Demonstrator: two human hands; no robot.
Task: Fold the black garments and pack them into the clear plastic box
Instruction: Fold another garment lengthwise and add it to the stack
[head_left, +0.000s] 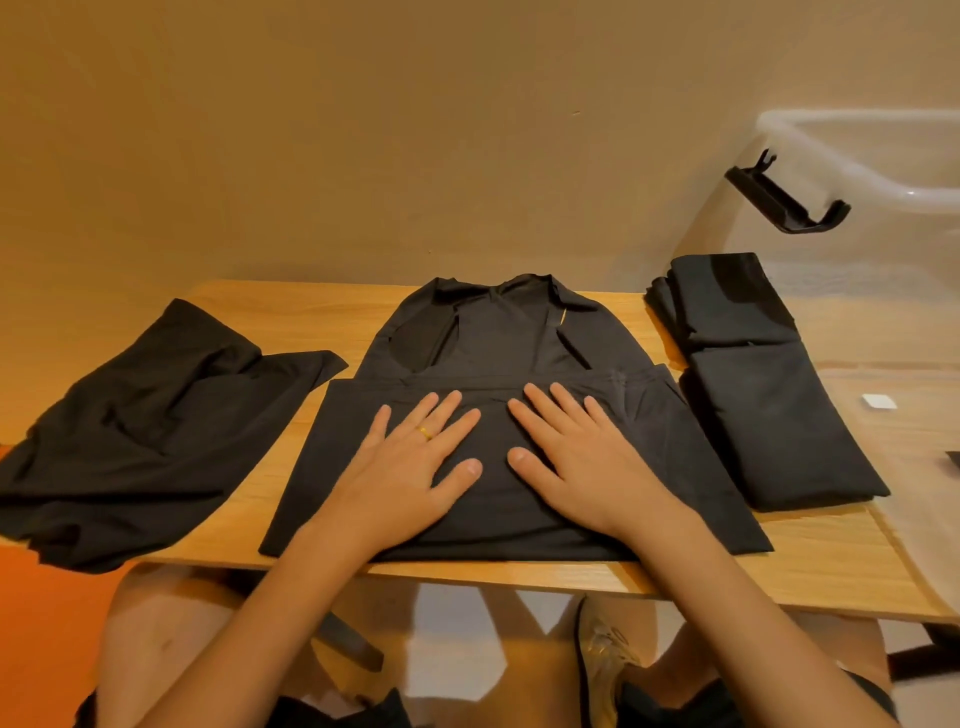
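Three garments: in the head view I count three black pieces on the table (779, 561), and I judge none of them packed yet.
Left hand (415, 462): lies flat with fingers spread, a ring (425, 432) on one finger, and presses on the middle garment (519, 332).
Right hand (582, 457): lies flat just beside the left with fingers spread, pressing the same cloth.
Middle garment: its lower part is folded up under both palms. The fold's edge runs just past the fingertips, and the straps and neckline lie beyond them, uncovered.
Folded garment (769, 415): a neat stack well to the right of the right fingers. I cannot tell whether it touches the box.
Loose garment (140, 415): lies rumpled well to the left of the left fingers and droops over the near table edge.
Clear plastic box (883, 156): sits beyond and right of the right fingers. Its top is open, with a black latch (784, 200) sticking out.
Progress: I judge one piece folded, one mid-fold and one untouched. All the packing is left to do.
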